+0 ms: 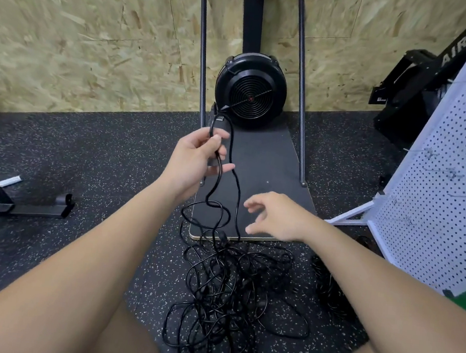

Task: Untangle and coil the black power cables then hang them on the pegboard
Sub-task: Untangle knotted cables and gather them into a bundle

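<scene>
I judge the job barely begun: nearest me, between my knees, the tangled black power cables [230, 297] lie heaped on the speckled rubber floor [98, 156], thin glossy cords looping over and through each other with nothing sorted out. By the right forearm a darker, tighter bundle [327, 284] sits on the floor; I cannot tell whether it is a finished coil. Further out, my right hand [276, 215] hovers over the near edge of the black platform [268, 157], fingers loosely spread, gripping nothing. My left hand [196, 155] is raised beyond it, thumb and fingers pinching one cable [237, 194] just below its plug end, the cord doubling over and trailing down into the heap. The white pegboard [452, 159] stands at far right, its hooks bare of cable, so untangling, coiling and hanging all seem left.
</scene>
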{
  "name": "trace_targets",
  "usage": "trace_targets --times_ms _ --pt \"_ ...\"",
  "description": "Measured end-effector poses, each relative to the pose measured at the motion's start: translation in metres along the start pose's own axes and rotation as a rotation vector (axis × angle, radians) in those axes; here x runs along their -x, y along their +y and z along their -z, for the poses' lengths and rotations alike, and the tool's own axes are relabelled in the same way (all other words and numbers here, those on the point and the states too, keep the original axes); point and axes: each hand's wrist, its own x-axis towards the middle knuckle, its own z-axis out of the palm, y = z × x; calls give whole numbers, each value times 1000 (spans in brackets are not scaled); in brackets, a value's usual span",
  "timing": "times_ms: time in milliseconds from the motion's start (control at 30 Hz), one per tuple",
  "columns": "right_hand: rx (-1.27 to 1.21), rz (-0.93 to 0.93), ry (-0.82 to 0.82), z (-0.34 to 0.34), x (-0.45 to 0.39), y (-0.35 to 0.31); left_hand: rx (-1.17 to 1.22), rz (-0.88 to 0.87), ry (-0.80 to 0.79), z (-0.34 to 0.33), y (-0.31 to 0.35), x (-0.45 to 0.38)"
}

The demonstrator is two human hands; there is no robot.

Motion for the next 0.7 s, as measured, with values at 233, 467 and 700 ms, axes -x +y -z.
trace_targets --times_ms 233,467,700 --pt "-207 133 25 -19 -12 -29 165 -7 -35 -19 7 1" --pt "-619 239 346 33 -5 -50 8 308 -424 -15 -15 11" --pt "-1242 286 531 78 -1 -44 -688 48 -706 -17 -62 39"
